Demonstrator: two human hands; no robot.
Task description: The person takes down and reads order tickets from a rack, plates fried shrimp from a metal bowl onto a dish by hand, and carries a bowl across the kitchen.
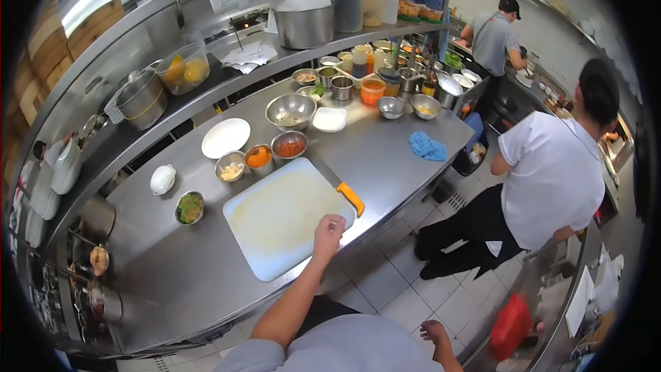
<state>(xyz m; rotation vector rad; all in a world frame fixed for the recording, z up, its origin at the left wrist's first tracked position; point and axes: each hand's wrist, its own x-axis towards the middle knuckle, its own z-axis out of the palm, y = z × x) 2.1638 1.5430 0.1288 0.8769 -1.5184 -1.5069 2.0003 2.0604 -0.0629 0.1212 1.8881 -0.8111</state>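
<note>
My left hand (329, 234) is over the near right edge of a white cutting board (286, 213), its fingers curled in with nothing showing in them. A knife with an orange handle (351, 199) lies along the board's far right side, just beyond that hand. The board's surface is bare and faintly yellow-stained. Away from the table, my right hand (434, 332) hangs low by my side over the floor, with its fingers loosely apart and holding nothing. Metal bowls of chopped orange food (259, 157), red food (289, 144) and pale pieces (230, 167) stand behind the board.
A steel worktable (172, 269) carries a white plate (226, 138), a bowl of greens (189, 207), a blue cloth (427, 146) and several containers. Shelving (275, 62) runs above its back. A person in white (551, 172) stands at right; another in grey (492, 45) works farther back.
</note>
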